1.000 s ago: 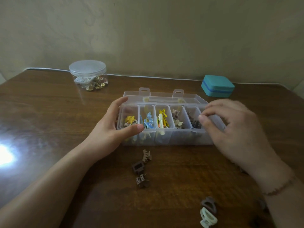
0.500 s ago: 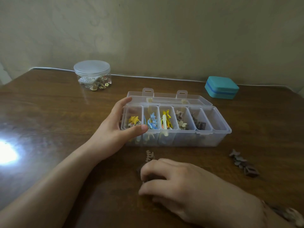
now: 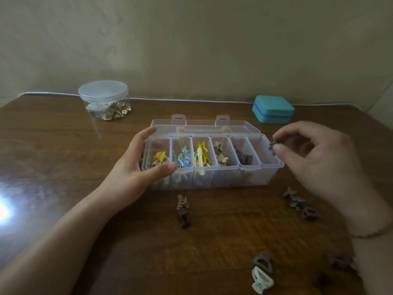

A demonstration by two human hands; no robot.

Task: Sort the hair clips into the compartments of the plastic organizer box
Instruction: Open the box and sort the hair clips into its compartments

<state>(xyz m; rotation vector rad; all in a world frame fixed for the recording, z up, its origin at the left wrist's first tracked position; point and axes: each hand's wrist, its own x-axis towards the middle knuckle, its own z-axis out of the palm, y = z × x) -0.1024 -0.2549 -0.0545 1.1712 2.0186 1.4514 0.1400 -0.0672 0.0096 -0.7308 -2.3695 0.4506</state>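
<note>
Brown clip point(image 3: 272, 147) pinched in right-hand fingers point(image 3: 280, 148); left hand point(image 3: 136, 167) clasping one six-compartment organizer box point(image 3: 270, 167).

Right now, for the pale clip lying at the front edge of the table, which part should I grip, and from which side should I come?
Grip the pale clip across its two long outer sides, coming from above. It lies flat on the table, so those sides are exposed. The brown clip touches its far end, so I would avoid pinching end to end there.

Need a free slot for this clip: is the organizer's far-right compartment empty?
Looks empty: the far-right compartment shows only clear plastic, while the others hold clips. Its floor is partly hazy.
</note>
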